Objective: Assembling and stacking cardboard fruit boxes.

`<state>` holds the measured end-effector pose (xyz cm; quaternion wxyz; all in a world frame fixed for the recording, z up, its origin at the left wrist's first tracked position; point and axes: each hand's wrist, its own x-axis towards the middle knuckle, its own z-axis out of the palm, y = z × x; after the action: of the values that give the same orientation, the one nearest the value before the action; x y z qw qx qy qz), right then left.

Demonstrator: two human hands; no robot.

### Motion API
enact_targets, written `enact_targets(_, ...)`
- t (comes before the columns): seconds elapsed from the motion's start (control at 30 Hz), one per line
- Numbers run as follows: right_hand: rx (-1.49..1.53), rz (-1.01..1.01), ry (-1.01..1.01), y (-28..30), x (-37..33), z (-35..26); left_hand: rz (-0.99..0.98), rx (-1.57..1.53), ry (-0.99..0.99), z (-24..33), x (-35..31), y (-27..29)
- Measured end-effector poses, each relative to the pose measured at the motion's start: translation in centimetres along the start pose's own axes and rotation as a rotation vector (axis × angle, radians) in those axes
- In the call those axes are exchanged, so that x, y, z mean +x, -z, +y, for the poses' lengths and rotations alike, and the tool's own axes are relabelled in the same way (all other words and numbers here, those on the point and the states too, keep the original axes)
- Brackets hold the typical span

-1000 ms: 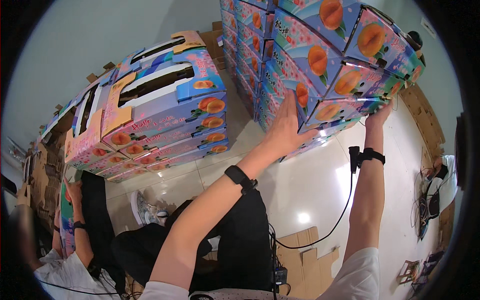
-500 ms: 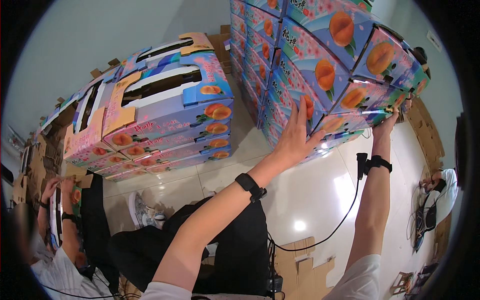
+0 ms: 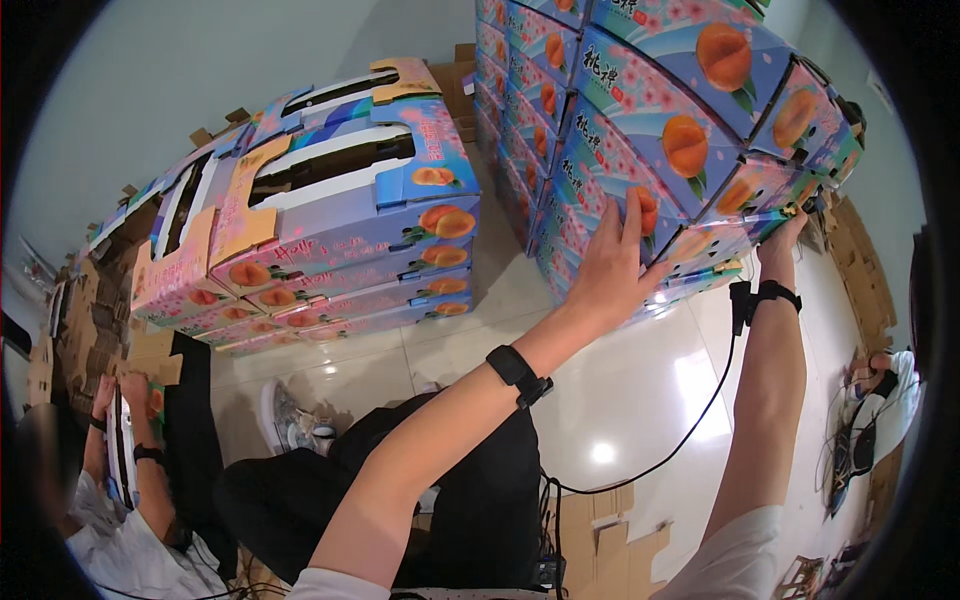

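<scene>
Glare whitens the tiled floor [image 3: 620,400]; fisheye edges bend into black.

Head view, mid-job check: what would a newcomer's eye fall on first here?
The tall stack of fruit-printed boxes at the upper right stands out first, with the left hand spread against its front and the right hand at its lower right side. Next comes the lower group of boxes, left of centre, with dark openings on top. At the lower left, another person's hands show close together.
</scene>
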<state>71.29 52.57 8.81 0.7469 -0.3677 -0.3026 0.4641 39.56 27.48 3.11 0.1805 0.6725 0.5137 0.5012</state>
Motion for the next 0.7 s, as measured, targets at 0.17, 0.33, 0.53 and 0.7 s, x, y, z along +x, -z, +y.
enact_targets(0.17, -0.145, 0.019, 0.007, 2.0, 2.0, 0.2, -0.006, 0.024, -0.006, -0.2, 0.3, -1.2)
enact_targets(0.33, -0.293, 0.037, -0.063, 2.5, 2.8, 1.5, 0.087, 0.054, -0.072, -0.9, 0.6, -2.2)
enact_targets(0.53, -0.283, 0.028, 0.072, 4.2, 3.9, 0.7, 0.000, 0.288, 0.010, 0.7, 1.3, -2.0)
enact_targets(0.7, -0.299, 0.141, -0.133, 1.7, -1.5, 0.6, 0.080, 0.341, -0.020, -0.7, 0.8, -1.7)
